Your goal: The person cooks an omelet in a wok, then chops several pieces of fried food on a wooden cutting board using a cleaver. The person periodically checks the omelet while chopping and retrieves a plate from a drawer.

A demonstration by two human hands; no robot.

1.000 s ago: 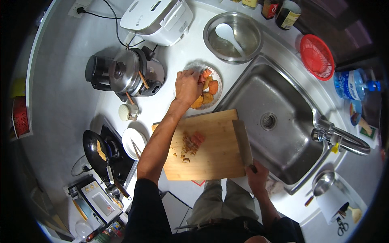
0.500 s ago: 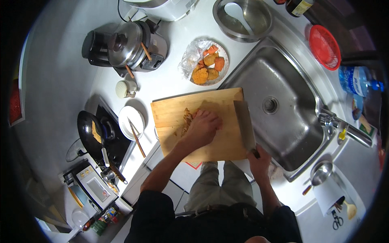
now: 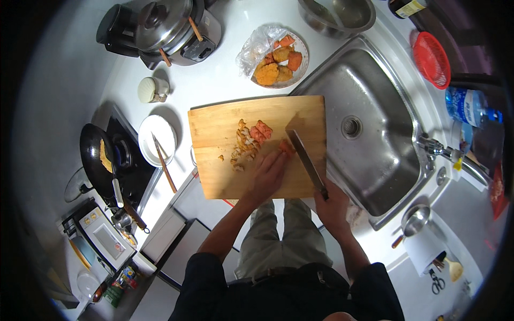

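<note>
My right hand point(image 3: 333, 207) grips the handle of a cleaver point(image 3: 305, 156), its broad blade slanting over the right part of a wooden cutting board point(image 3: 211, 125). With bent fingers, my left hand point(image 3: 269, 174) holds a red-orange food piece point(image 3: 287, 146) against the board. The blade is close beside that piece; whether they touch I cannot tell. Left of it lie cut red-orange chunks point(image 3: 261, 131) and a spread of small browned chopped bits point(image 3: 243, 147). Beyond the board, a plate point(image 3: 305, 60) carries several golden and orange food pieces, with crumpled clear plastic point(image 3: 256, 47) at its left side.
Right of the board is a steel sink point(image 3: 369, 96) with a faucet point(image 3: 436, 148). At left, a white bowl point(image 3: 143, 140) with a wooden-handled utensil stands near a black pan point(image 3: 92, 160) on the stove. A metal-lidded pot point(image 3: 160, 27) stands at far left.
My left hand has drawn back toward me, uncovering the cut food. The cleaver has swung left from the board's right edge to beside the held piece. The whole view has shifted.
</note>
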